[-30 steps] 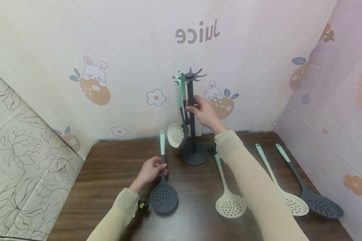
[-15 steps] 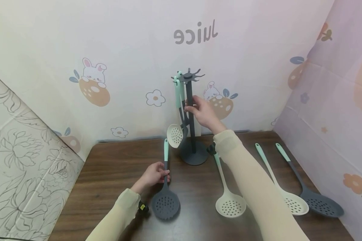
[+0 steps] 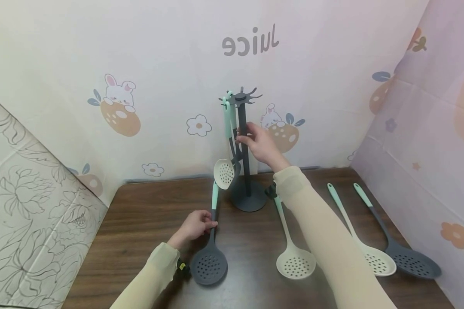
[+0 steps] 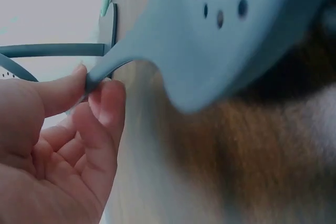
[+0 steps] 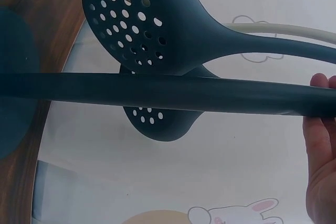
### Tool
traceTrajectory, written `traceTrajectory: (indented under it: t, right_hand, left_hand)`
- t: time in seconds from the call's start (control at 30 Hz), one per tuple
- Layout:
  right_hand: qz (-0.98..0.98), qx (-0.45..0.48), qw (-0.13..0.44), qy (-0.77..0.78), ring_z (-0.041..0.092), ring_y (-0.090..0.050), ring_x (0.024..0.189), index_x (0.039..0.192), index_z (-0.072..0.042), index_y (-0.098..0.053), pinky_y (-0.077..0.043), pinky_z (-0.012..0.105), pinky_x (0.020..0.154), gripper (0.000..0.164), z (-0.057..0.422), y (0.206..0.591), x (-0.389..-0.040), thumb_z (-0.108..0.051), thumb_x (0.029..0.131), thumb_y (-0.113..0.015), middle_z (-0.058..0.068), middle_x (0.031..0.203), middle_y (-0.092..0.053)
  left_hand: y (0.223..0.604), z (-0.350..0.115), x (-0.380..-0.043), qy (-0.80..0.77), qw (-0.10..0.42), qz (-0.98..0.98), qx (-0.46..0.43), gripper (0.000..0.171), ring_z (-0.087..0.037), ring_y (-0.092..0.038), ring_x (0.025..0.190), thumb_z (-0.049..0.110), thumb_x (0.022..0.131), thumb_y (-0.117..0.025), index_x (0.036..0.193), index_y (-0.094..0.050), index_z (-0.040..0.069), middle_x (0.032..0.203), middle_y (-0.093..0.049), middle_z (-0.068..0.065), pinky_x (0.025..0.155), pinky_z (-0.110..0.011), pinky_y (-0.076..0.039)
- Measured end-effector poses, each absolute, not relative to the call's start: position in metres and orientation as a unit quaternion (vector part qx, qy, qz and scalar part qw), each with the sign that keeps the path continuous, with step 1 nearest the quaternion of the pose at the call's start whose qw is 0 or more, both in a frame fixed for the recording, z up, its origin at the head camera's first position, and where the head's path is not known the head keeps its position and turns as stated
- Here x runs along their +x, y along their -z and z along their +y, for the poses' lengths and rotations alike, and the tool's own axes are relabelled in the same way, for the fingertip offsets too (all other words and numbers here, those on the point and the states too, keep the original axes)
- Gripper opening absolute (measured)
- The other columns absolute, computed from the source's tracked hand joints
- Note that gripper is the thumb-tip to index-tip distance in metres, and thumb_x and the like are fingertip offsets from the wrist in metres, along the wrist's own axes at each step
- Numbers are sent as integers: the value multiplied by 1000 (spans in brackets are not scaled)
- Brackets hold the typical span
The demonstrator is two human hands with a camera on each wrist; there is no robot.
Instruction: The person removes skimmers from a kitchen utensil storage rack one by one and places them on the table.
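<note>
Thumb and fingers of my left hand (image 3: 195,225) pinch the dark shaft of a grey skimmer (image 3: 209,267) with a mint handle end. In the left wrist view, the skimmer's perforated head (image 4: 210,30) stands over the tabletop, the left hand (image 4: 68,140) around its neck. My right hand (image 3: 262,143) holds the upright pole (image 3: 246,171) of a dark utensil stand. A cream perforated ladle (image 3: 224,174) and dark utensils hang on the stand's left side. The right wrist view shows a dark slotted spoon (image 5: 178,24) behind the pole, with the right hand (image 5: 321,166) at the edge.
On the wooden table (image 3: 147,223) lie a cream skimmer (image 3: 295,263) partly under the right arm, a cream slotted turner (image 3: 380,262) and a dark slotted turner (image 3: 413,262) at the right. Printed cloth (image 3: 170,86) walls rise behind and at both sides.
The left hand has brought the grey skimmer slightly nearer the front, its handle end shifting right toward the hanging cream ladle. The right hand stays on the pole.
</note>
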State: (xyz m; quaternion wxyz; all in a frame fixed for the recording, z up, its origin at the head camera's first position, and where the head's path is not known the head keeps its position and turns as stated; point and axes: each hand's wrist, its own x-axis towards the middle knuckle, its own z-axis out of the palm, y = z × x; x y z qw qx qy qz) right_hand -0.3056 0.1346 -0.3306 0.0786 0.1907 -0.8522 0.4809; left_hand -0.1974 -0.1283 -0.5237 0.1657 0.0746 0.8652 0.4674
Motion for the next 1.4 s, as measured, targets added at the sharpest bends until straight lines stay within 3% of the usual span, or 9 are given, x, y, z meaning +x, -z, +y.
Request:
traceTrajectory:
  t: [0.53, 1.4]
  right_hand:
    - [-852, 191, 73, -483, 24, -63, 118, 125, -16, -58, -46, 47, 102, 28, 134, 331, -307, -26, 99, -63, 2, 121, -67]
    - [-847, 187, 71, -492, 24, -64, 116, 124, -15, -59, -45, 49, 102, 28, 134, 330, -305, -24, 99, -65, 3, 121, -67]
  left_hand:
    - [525, -131, -195, -442, 204, 872, 59, 18, -18, -66, 65, 17, 89, -76, 88, -63, 5, 75, -65, -6, 59, -31, -51]
    - [520, -131, -198, -400, 200, 893, 44, 25, -16, -68, 57, 15, 78, -86, 69, -65, 5, 64, -65, -5, 53, -27, -48]
